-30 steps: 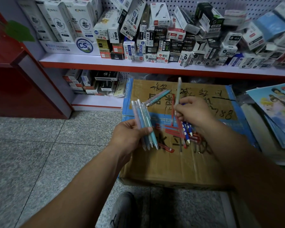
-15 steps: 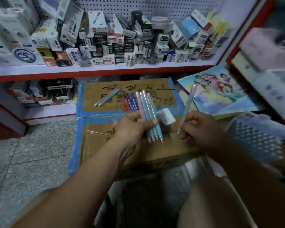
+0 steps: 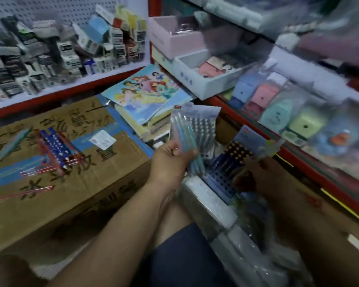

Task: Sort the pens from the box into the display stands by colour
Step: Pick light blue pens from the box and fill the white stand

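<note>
Pastel blue pens [image 3: 187, 139] sitting bunched in the left hand [image 3: 170, 162], grip clamped round them, right of the cardboard box [image 3: 71, 183]. Right hand [image 3: 261, 175] blurred, grip unreadable, reaching near the perforated display stand [image 3: 222, 175]. Red and dark blue pens [image 3: 56, 148] lying unsorted atop the box; sorting barely started.

Both forearms are bare from the lower edge of the view up to the wrists; no sleeve, cuff, watch, band or glove shows on either. The left hand [image 3: 170, 162] is bare too, its fingers [image 3: 190, 155] without rings, as far as the soft focus lets one tell. The right hand [image 3: 257, 175] lies in shadow and is motion-blurred, so its details are hard to make out. Between the arms, dark navy shorts [image 3: 180, 257] cover the thigh, with a smooth plain fabric and no visible print, and a bare knee [image 3: 174, 216] shows just above their hem.
</note>
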Motion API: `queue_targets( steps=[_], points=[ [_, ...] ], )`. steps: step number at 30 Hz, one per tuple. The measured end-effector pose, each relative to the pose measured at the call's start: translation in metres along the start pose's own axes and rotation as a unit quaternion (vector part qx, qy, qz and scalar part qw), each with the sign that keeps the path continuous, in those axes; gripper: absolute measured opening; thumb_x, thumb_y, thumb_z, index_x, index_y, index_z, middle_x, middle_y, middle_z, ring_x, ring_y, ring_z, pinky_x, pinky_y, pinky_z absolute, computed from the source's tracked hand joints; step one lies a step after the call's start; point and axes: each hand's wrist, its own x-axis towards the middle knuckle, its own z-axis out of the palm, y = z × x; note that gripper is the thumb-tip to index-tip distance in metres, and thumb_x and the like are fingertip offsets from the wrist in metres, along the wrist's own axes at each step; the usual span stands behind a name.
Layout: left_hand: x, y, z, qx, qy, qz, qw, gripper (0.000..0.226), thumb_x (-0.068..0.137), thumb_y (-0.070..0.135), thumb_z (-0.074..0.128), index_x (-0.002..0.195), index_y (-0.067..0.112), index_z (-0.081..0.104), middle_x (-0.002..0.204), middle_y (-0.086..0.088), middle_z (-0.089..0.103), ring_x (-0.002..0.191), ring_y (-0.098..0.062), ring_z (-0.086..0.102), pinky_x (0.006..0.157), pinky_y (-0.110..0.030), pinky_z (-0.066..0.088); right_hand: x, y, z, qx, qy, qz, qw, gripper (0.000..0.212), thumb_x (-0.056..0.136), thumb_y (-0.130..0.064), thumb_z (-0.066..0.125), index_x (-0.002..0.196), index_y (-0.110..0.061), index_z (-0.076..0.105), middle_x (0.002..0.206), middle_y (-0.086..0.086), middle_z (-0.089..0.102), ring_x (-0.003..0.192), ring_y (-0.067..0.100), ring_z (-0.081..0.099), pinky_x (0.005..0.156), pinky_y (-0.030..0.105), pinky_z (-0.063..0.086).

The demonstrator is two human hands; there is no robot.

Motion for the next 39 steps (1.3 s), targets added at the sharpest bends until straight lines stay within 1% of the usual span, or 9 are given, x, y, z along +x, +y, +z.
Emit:
queue_targets(
  steps=[3,7,12,14,17,22,29,33,39],
  points=[
    [-0.001,-0.017,0.026,0.038,0.016,0.003,0.999,0.01,0.086,0.002,0.073,0.09,-0.005,0.067,0.076,-0.016,0.067,0.07,-0.029,0.065,0.069,-0.046,0.059,-0.012,0.01,-0.016,0.048,0.033,0.031,0.998,0.041,0.105,-0.027,0.045,0.077,-0.001,0.059,0.062,0.02,0.066,0.057,0.036,0.063,0.06,0.041,0.054],
    [-0.003,-0.032,0.038,0.053,0.055,-0.005,0.997,0.005,0.087,0.002,0.072,0.086,0.006,0.071,0.069,-0.001,0.069,0.062,-0.015,0.061,0.058,-0.029,0.05,-0.018,0.02,-0.024,-0.058,0.056,-0.022,0.997,0.039,0.104,-0.03,0.047,0.074,-0.007,0.055,0.063,0.018,0.064,0.058,0.034,0.061,0.063,0.049,0.054],
    [0.005,-0.043,0.029,0.053,0.131,-0.034,0.989,0.012,0.086,0.004,0.073,0.096,0.011,0.073,0.085,-0.004,0.073,0.073,-0.017,0.066,0.062,-0.028,0.055,-0.002,0.002,-0.014,-0.145,0.045,-0.093,0.984,0.017,0.099,-0.028,0.058,0.091,-0.013,0.057,0.076,0.01,0.066,0.064,0.023,0.063,0.058,0.03,0.052],
    [0.009,-0.045,0.025,0.044,0.138,-0.04,0.989,0.013,0.085,0.005,0.074,0.097,0.012,0.073,0.083,-0.001,0.074,0.073,-0.016,0.068,0.063,-0.028,0.056,0.012,-0.006,-0.004,-0.12,0.045,-0.115,0.985,0.02,0.095,-0.024,0.065,0.106,-0.018,0.049,0.084,0.013,0.066,0.069,0.03,0.066,0.06,0.044,0.058],
    [0.014,-0.049,0.02,0.023,0.151,-0.057,0.987,0.016,0.084,0.005,0.075,0.099,0.011,0.074,0.087,-0.004,0.076,0.08,-0.02,0.071,0.069,-0.033,0.059,0.044,-0.014,0.012,-0.115,0.029,-0.156,0.981,0.022,0.09,-0.03,0.063,0.101,-0.026,0.045,0.08,0.014,0.067,0.067,0.033,0.068,0.059,0.054,0.057],
    [0.028,-0.052,0.004,-0.004,0.205,-0.051,0.977,0.009,0.084,0.004,0.075,0.086,0.011,0.07,0.079,-0.01,0.069,0.07,-0.025,0.064,0.063,-0.034,0.055,0.08,-0.03,0.051,-0.07,-0.046,-0.148,0.985,0.026,0.103,-0.025,0.048,0.098,0.0,0.046,0.085,0.034,0.059,0.072,0.041,0.066,0.064,0.062,0.055],
    [0.034,-0.05,-0.02,0.009,0.237,-0.066,0.969,0.015,0.086,0.006,0.075,0.083,0.017,0.065,0.075,-0.005,0.064,0.061,-0.017,0.06,0.056,-0.03,0.056,0.105,-0.011,0.101,-0.218,-0.099,-0.225,0.944,0.02,0.094,-0.035,0.045,0.078,-0.023,0.042,0.065,0.008,0.054,0.064,0.031,0.058,0.063,0.054,0.053],
    [0.036,-0.048,-0.026,-0.016,0.247,-0.081,0.966,0.019,0.085,0.003,0.074,0.081,0.019,0.064,0.065,0.002,0.065,0.053,-0.015,0.059,0.058,-0.035,0.056,0.103,-0.011,0.123,-0.262,-0.098,-0.249,0.927,0.01,0.099,-0.018,0.052,0.093,-0.01,0.052,0.075,0.01,0.061,0.069,0.027,0.057,0.062,0.038,0.047],
    [0.038,-0.047,-0.029,-0.046,0.243,-0.101,0.964,0.017,0.084,0.002,0.074,0.085,0.017,0.067,0.072,-0.002,0.068,0.07,-0.024,0.065,0.074,-0.044,0.059,0.112,-0.008,0.145,-0.308,-0.117,-0.263,0.907,0.016,0.099,-0.021,0.055,0.09,-0.008,0.054,0.074,0.007,0.056,0.07,0.025,0.051,0.062,0.033,0.036]
  ],
)
